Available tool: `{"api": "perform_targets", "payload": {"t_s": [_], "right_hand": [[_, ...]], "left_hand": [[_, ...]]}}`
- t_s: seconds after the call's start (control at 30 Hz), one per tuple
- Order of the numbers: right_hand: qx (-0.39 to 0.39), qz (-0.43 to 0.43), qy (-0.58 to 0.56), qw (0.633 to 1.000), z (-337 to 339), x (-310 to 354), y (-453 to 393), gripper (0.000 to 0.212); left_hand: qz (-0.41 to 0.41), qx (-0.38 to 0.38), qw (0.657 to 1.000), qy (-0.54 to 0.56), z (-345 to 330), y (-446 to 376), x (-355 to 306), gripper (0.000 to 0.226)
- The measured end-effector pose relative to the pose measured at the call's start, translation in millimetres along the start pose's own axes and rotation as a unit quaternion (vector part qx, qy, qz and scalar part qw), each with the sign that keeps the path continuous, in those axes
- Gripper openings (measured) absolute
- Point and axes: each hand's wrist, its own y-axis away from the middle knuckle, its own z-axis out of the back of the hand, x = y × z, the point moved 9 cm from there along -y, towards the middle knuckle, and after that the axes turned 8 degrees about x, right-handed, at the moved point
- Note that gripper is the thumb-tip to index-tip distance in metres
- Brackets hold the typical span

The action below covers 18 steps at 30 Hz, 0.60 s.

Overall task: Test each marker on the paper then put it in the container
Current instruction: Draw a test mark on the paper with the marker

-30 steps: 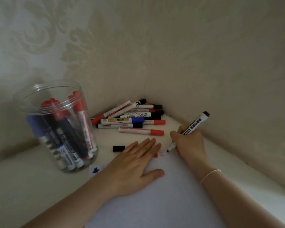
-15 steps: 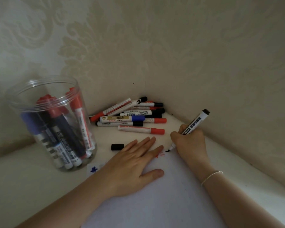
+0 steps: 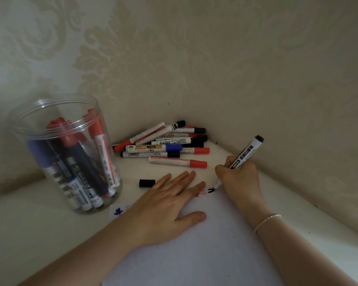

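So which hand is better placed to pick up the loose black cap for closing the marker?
The left hand. It lies flat on the paper with fingertips close to the black cap, holding nothing. The right hand grips the marker.

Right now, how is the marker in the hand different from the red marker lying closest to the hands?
The held marker has its cap off; the red marker is capped. The held marker is tilted, tip down on the paper, gripped by the right hand; the red marker lies flat, untouched. The held marker leaves black ink; the other's cap is red. Both have white, labelled barrels.
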Motion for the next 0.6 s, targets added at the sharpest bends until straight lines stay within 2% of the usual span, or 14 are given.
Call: {"api": "perform_targets", "payload": {"t_s": [0.13,0.3,0.5,0.6], "right_hand": [[0.020,0.000,-0.028,0.999,-3.4,2.7,1.7,0.017],[0.004,-0.002,0.006,1.000,-1.9,-3.6,-2.2,0.013],[0.004,0.001,-0.019,1.000,0.0,-0.6,-0.5,0.010],[-0.003,0.003,0.003,1.000,-0.9,-2.5,-2.3,0.015]], "left_hand": [[0.002,-0.003,1.000,-0.002,-0.9,-0.5,1.0,0.069],[0.001,-0.006,1.000,-0.001,-0.7,-0.2,1.0,0.069],[-0.001,-0.010,1.000,0.002,1.6,0.3,-0.2,0.069],[-0.002,-0.016,1.000,0.001,1.6,0.2,-0.7,0.069]]}}
